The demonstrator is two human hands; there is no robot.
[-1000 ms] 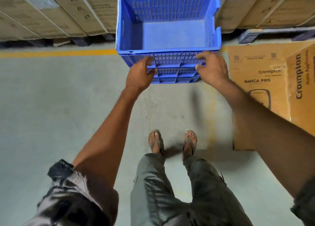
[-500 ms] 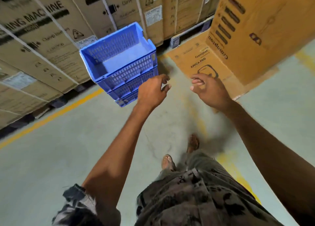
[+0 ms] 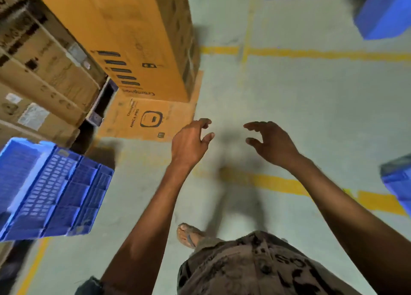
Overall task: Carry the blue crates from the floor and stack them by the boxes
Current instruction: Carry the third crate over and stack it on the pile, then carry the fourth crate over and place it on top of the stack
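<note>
Blue crates [image 3: 51,190] sit stacked at lower left beside the cardboard boxes [image 3: 44,76]. Left hand [image 3: 189,143] and right hand [image 3: 271,143] hang mid-frame, fingers spread, holding nothing. Judging by the blur, a hurried turn could clip the orange carton [image 3: 142,39]

The person is wearing brownish-grey trousers [image 3: 255,265] printed with dark, blotchy lettering-like marks. A dark short sleeve [image 3: 89,287] is showing at the left upper arm; both forearms are bare. An open sandal [image 3: 189,235] with a dark strap is showing on one foot, toes uncovered.
</note>
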